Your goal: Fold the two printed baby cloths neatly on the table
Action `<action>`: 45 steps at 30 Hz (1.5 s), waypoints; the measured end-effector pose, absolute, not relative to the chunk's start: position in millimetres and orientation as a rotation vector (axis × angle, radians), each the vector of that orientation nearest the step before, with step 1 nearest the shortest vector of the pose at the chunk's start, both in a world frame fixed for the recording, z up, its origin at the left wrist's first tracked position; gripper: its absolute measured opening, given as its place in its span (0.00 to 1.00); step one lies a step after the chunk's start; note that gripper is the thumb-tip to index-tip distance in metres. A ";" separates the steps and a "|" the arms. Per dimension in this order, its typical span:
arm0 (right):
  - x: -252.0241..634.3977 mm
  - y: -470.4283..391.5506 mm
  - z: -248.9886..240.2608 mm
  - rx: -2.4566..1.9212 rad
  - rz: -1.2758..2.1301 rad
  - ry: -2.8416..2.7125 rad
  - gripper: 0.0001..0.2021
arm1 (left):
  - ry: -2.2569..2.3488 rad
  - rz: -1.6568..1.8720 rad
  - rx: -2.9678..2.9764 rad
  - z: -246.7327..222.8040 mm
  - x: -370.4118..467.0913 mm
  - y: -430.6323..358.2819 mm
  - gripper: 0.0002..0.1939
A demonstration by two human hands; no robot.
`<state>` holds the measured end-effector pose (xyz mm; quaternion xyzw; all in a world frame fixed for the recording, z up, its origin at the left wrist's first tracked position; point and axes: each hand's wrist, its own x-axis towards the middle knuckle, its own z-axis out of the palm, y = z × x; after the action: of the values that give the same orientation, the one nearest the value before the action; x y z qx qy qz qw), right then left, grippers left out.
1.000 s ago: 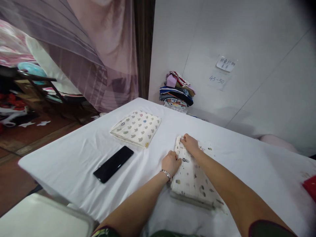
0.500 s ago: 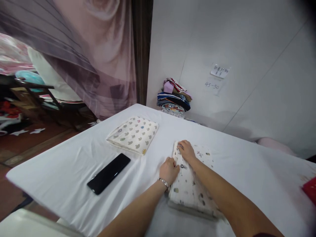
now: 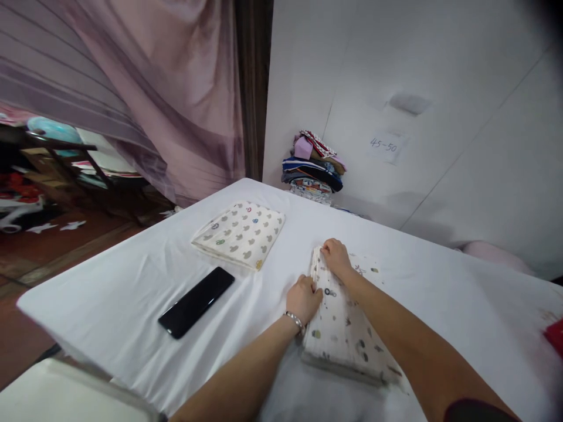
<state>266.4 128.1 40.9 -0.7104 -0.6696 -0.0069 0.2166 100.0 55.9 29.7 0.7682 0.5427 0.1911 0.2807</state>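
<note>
Pinching the folded printed cloth (image 3: 336,328)

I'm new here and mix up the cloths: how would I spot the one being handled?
On the white table, look right of the black phone. There the left hand and right hand touch a folded white cloth. Small scattered motifs set it apart from the untouched cloth with repeated grey shapes.

Soft matt cloth (image 3: 343,319), glossy black phone (image 3: 196,302)
</note>
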 end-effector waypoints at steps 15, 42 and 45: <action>265.6 136.6 31.8 -2.017 0.128 -1.677 0.06 | 1.416 0.541 2.030 31.6 99.4 56.2 0.17; 269.5 135.1 21.9 -1.899 0.212 -1.631 0.06 | 1.362 0.504 1.791 33.4 93.9 65.9 0.09; 269.1 134.9 22.5 -1.903 0.204 -1.639 0.06 | 1.360 0.495 1.764 34.7 93.5 66.3 0.08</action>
<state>269.1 134.9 22.5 -0.7189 -0.6193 0.0770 0.3060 93.5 66.3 34.7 0.7027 0.5417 0.1973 0.4169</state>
